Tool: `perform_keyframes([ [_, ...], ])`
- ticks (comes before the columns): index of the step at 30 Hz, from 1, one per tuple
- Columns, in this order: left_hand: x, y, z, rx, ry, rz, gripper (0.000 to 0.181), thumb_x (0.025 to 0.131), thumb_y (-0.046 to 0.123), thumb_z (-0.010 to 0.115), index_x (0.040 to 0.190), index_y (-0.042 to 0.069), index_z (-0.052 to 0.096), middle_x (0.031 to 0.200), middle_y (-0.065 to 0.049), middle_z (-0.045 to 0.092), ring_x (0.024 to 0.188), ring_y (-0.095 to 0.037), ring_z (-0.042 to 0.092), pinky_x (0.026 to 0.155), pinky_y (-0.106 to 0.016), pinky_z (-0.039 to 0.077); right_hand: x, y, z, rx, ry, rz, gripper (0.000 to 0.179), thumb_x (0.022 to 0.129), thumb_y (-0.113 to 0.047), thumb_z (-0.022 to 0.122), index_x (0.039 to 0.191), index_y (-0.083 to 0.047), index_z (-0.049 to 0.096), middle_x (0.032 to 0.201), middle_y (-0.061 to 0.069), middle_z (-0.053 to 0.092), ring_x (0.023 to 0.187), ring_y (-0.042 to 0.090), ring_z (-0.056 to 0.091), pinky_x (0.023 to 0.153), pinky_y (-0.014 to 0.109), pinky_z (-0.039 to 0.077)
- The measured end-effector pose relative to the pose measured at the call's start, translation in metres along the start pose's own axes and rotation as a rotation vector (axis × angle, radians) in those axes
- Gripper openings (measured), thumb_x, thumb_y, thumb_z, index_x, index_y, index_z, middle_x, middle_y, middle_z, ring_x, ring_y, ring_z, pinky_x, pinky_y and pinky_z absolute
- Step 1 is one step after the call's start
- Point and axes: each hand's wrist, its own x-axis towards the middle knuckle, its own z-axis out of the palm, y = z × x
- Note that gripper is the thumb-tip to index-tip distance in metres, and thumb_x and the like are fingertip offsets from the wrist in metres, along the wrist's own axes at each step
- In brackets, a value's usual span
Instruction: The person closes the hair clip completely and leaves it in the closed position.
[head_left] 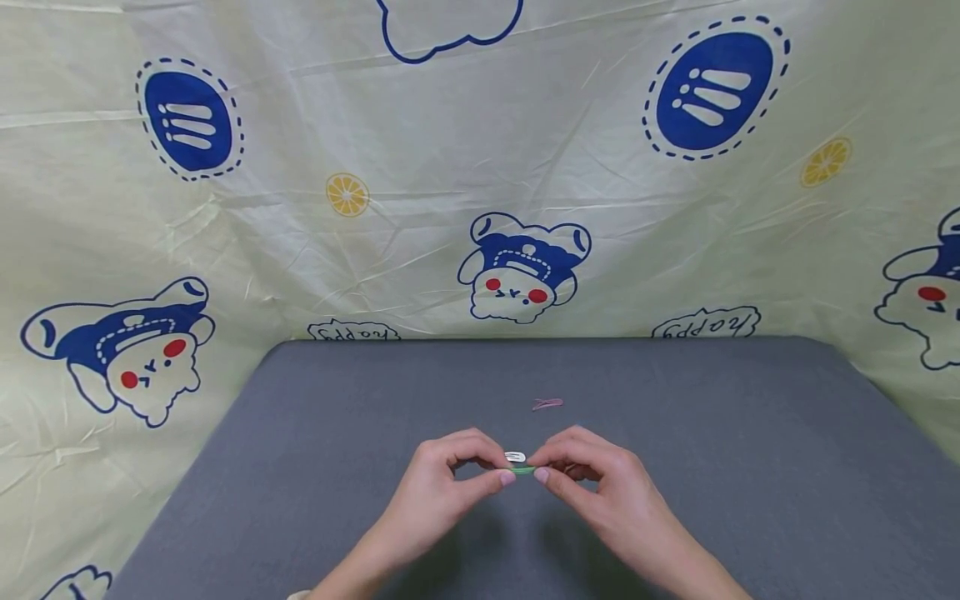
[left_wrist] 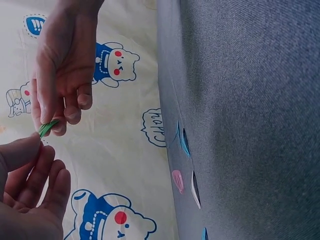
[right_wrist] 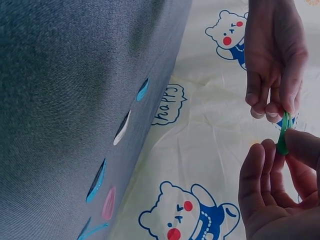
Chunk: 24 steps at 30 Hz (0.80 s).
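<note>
We find the green hair clip (head_left: 522, 470) raised above the tabletop (head_left: 360, 417), lying crosswise between two pinches. Left grip (head_left: 431, 492) narrow, thumb and finger holding one end; right grip (head_left: 617, 485) likewise on the other; the clip's middle shows between them. On the tabletop we log a white clip (right_wrist: 121, 128), a pink clip (right_wrist: 108, 203) and blue clips (right_wrist: 143, 90).

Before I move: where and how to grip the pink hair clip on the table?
I'd pinch the pink hair clip mid-length across its two long edges, from above. It's slim, lies low on the table, and runs roughly left-right in the head view; coming from above should also clear the white clip on its near side.
</note>
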Motion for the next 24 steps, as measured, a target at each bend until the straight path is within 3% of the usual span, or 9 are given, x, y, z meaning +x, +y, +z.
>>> perform_keyframes([
  [3,0.001,-0.002,-0.001,-0.037,-0.012,0.012,0.003,0.087,0.009,0.075,0.089,0.007,0.073,0.089,-0.002,0.068,0.084,-0.020,0.062,0.080,-0.032,0.052,0.000,0.003,0.001,0.026,-0.009,-0.020,0.014,0.091,-0.016,0.072,0.097,-0.029,0.073,0.097,-0.010,0.066,0.085,0.012,0.061,0.076,0.029,0.054],
  [10,0.003,-0.006,-0.003,-0.093,-0.028,0.011,0.004,0.086,0.009,0.076,0.089,0.009,0.074,0.088,-0.005,0.068,0.085,-0.020,0.062,0.081,-0.032,0.052,0.000,0.009,0.001,0.118,-0.039,-0.057,0.012,0.091,-0.016,0.072,0.099,-0.025,0.073,0.097,-0.005,0.067,0.086,0.016,0.061,0.074,0.030,0.054],
  [20,0.004,-0.010,-0.005,-0.155,-0.040,0.003,0.009,0.085,-0.003,0.072,0.090,0.005,0.074,0.089,-0.012,0.068,0.086,-0.021,0.063,0.085,-0.035,0.053,0.003,0.016,0.001,0.178,-0.047,-0.051,0.009,0.090,-0.020,0.073,0.099,-0.020,0.073,0.096,-0.002,0.068,0.086,0.019,0.063,0.074,0.031,0.055],
  [24,0.003,-0.010,-0.004,-0.137,-0.025,-0.010,0.008,0.085,-0.001,0.074,0.089,0.006,0.074,0.089,-0.011,0.068,0.086,-0.020,0.063,0.084,-0.034,0.052,0.003,0.018,0.002,0.171,-0.027,-0.013,0.009,0.089,-0.019,0.074,0.097,-0.022,0.073,0.095,-0.002,0.068,0.084,0.019,0.063,0.073,0.030,0.055],
])
